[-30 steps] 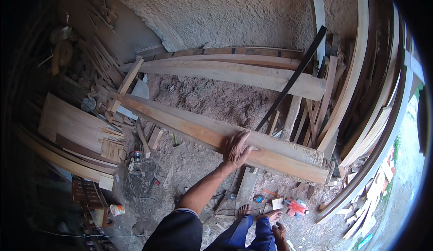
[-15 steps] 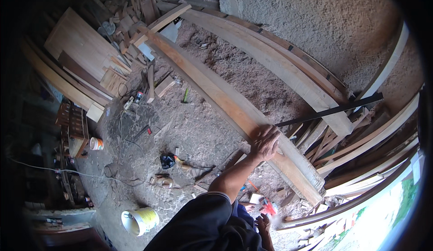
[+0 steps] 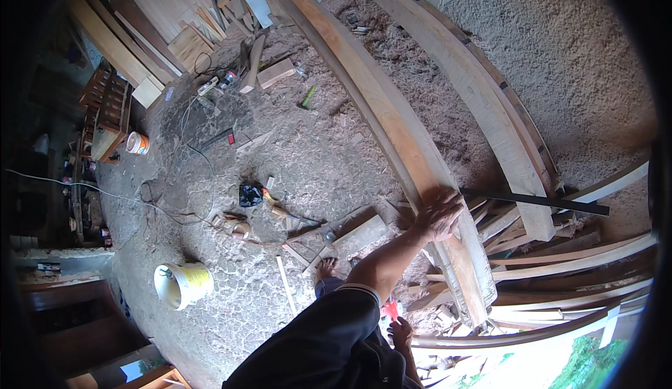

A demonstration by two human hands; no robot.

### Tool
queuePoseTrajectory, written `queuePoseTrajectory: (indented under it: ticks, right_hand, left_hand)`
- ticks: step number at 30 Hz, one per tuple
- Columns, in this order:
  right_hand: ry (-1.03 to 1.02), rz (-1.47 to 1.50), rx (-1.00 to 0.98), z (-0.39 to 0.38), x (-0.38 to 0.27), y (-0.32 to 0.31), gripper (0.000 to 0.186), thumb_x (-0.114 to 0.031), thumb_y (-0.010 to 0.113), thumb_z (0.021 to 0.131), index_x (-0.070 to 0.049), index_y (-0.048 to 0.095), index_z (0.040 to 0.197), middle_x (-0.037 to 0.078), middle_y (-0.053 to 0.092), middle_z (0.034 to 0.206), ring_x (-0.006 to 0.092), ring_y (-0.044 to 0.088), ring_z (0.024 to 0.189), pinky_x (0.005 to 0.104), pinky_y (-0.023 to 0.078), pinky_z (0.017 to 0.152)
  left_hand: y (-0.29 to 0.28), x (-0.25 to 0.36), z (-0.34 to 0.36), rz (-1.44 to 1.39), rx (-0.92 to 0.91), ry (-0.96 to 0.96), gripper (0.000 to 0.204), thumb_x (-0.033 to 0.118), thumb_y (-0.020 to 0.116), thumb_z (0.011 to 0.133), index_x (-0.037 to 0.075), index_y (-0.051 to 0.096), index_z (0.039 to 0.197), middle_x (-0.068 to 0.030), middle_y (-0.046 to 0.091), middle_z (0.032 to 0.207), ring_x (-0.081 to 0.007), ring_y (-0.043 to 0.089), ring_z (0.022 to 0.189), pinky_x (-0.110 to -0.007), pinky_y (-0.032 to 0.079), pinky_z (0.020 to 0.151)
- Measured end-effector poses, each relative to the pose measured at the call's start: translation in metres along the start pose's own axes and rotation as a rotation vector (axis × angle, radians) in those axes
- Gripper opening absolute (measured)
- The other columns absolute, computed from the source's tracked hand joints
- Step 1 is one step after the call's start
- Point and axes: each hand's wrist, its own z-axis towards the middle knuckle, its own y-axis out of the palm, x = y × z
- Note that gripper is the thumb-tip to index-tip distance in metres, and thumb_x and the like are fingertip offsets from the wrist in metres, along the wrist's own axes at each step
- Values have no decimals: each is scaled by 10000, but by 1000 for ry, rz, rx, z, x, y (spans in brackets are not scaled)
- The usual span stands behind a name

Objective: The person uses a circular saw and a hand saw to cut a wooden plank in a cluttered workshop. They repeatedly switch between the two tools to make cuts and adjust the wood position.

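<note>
A long, thick wooden beam (image 3: 392, 109) with a smooth brown face slopes from the top centre down to the lower right. My left hand (image 3: 441, 215) lies across it near its lower end, fingers bent over the wood. Lower down, close to my body, is my right hand (image 3: 400, 334) with its fingers curled; what they hold, if anything, I cannot make out. A red object (image 3: 390, 310), partly hidden by my sleeve, shows just beyond that hand. A dark straight bar (image 3: 539, 199) juts out to the right from behind the beam.
Another pale beam (image 3: 483, 98) runs along the rough wall on the right, above stacked boards (image 3: 560, 266). On the floor lie a bucket (image 3: 199, 285), a black bag (image 3: 250, 194), a green-handled tool (image 3: 308, 96), a cable (image 3: 105, 193) and wood offcuts (image 3: 360, 235). My bare foot (image 3: 326, 269) shows.
The view has tilted downward and swung, so floor things sit higher and further left. My left hand stays on the beam near its lower end. A bare foot has come into sight.
</note>
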Motion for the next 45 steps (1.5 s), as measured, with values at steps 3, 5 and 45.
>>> queuePoseTrajectory:
  ticks: [3,5,45]
  right_hand:
    - [-3,-49,57,-19,-7,8,573,-163,634,888,61,502,1399,142,702,941,180,700,755,290,552,578]
    - [-28,-122,88,-32,-21,17,513,-182,613,903,60,553,1352,162,732,963,186,721,805,316,567,666]
    - [160,-1494,95,17,-386,-2,548,-313,663,872,0,590,1316,244,538,1383,401,557,1264,453,473,1054]
  left_hand:
    - [5,-5,-2,45,-3,17,363,221,633,884,53,682,1202,-123,602,1378,-286,498,1346,-440,337,1178]
    - [8,-6,0,16,-21,34,363,215,633,901,85,667,1238,-112,598,1381,-288,502,1340,-463,332,1168]
    - [-292,-306,-329,-341,-123,-1489,484,446,630,946,59,673,1233,-210,724,1097,-304,728,908,-421,562,798]
